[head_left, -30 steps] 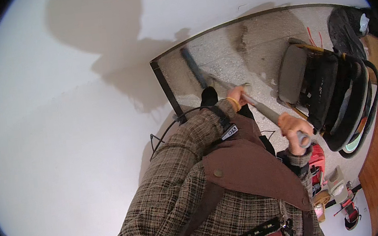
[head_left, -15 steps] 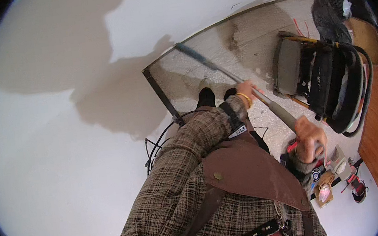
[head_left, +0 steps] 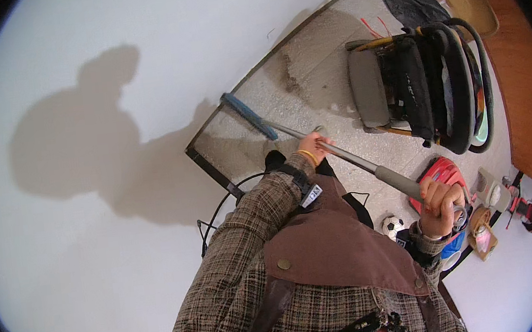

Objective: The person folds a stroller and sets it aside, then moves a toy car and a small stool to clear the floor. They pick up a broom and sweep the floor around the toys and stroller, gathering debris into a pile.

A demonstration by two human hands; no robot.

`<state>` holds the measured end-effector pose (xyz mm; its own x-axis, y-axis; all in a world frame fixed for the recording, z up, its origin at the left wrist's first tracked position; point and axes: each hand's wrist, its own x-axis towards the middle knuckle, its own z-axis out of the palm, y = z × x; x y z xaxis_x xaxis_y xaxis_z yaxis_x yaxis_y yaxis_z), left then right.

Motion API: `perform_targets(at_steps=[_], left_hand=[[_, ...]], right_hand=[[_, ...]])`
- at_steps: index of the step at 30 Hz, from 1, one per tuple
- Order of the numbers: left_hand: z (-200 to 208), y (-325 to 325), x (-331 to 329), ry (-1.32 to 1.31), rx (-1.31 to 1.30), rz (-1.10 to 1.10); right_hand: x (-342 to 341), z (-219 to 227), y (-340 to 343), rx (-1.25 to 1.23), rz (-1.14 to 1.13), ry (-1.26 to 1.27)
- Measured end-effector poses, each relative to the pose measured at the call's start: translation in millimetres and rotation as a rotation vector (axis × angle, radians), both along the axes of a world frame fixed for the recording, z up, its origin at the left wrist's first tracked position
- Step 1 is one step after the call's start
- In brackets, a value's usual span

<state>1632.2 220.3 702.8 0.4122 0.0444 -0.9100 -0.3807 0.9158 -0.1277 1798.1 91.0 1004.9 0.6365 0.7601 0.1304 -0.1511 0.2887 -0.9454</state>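
Grey handle (head_left: 399, 182) partly hidden: left fingers (head_left: 320, 143), right fingers (head_left: 438, 198) clamped round it; shoe (head_left: 274, 159) mostly covered.

the broom's pole (head_left: 350, 156) looks to me like smooth metal with a soft sheen; its grey grip (head_left: 397, 182) is matt, plastic or foam, i can't tell which from my end. its blue head (head_left: 248, 115) at twelve o'clock seems rough and bristly. i see a smooth, matt wall (head_left: 61, 252) at nine o'clock, speckled, stone-like floor (head_left: 318, 79) at one, and smooth wood-grained board (head_left: 518, 68) nearing three. at seven o'clock my screen shows a coarse woven cloth sleeve (head_left: 237, 230), at five a smoother matt cloth apron (head_left: 342, 242), at four a shiny ball (head_left: 392, 225).
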Motion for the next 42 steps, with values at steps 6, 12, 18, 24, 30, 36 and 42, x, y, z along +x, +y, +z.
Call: perform_targets(at_steps=[6,12,18,24,30,36,42], left_hand=[[48.1,-5.5,40.7,-0.314,0.203,-0.206],[142.6,-27.5,129.5,-0.374,0.211,-0.405],[150.1,-64.8,134.9,-0.552,0.160,-0.596],[109.7,-24.3,116.3,-0.329,0.298,-0.530],[75.7,-9.5,99.4,-0.346,0.195,-0.716],[77.9,6.2,98.0,-0.217,0.067,-0.805],[43.7,50.8,57.1,0.077,0.041,-0.708]], right_hand=[[39.3,47.8,-46.2,0.076,-0.296,-0.031],[77.1,109.3,-149.6,0.155,-0.784,0.028],[98.3,109.7,-229.5,0.355,-0.629,0.293],[79.3,56.5,-186.3,0.218,-0.797,0.280],[59.3,49.9,-147.6,0.144,-0.780,0.293],[43.9,72.9,-106.9,0.032,-0.835,0.192],[2.4,16.0,-7.1,-0.060,-0.603,0.065]])
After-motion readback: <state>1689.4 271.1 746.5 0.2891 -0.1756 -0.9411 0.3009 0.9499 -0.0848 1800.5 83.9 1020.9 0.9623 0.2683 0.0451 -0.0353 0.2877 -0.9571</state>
